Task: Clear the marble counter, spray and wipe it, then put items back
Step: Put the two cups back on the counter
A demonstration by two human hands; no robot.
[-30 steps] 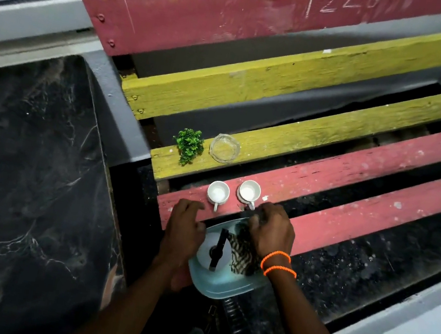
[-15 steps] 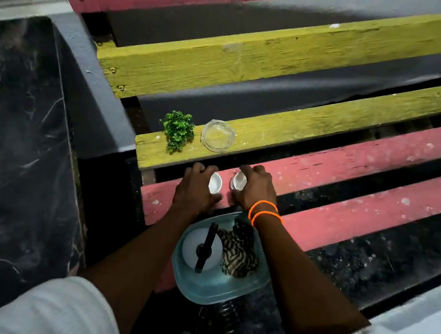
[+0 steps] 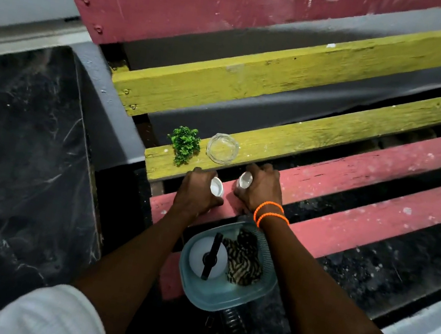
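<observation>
While both hands work at the slatted bench (image 3: 389, 163), the dark marble counter (image 3: 10, 161) lies at the far left, black with white veining, its surface bare in view and its right edge meeting a grey painted ledge (image 3: 101, 106). Open room exists across that whole slab.

On the front yellow slat stand a small green plant sprig (image 3: 184, 144) and, just beside it to the right, a clear glass dish (image 3: 222, 149); they are near each other but apart.

Nearer the camera, on the red slat, the left hand (image 3: 197, 192) grips a small white cup (image 3: 216, 187), fingers curled round it. Just right of it, the right hand (image 3: 261, 188) grips a second white cup (image 3: 244, 180), tilted, with orange bands (image 3: 270, 213) at the wrist. The two hands are close together but not touching.

Below the hands, between the forearms, a pale blue tub (image 3: 220, 301) sits on the slats and holds a white bottle with a black top (image 3: 208, 256) at left and a striped cloth (image 3: 244, 261) at right. Gaps between slats are dark and open.
</observation>
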